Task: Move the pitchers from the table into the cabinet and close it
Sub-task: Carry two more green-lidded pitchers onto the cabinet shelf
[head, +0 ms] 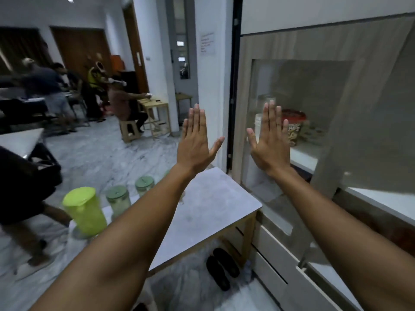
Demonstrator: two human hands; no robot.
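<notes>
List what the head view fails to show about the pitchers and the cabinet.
- Fourth pitcher: almost wholly hidden behind the left forearm; only a green sliver shows.
- Lime pitcher: handle not visible; blurred.
- Cabinet: contents dim behind reflective glass; right hand covers the white container.
- Wall notice: text too small.

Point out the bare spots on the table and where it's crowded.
Bare: the table top's right half, from the left forearm to the cabinet-side edge. Crowded: the left end, where the lime pitcher and two green-lidded pitchers stand in a row.
</notes>
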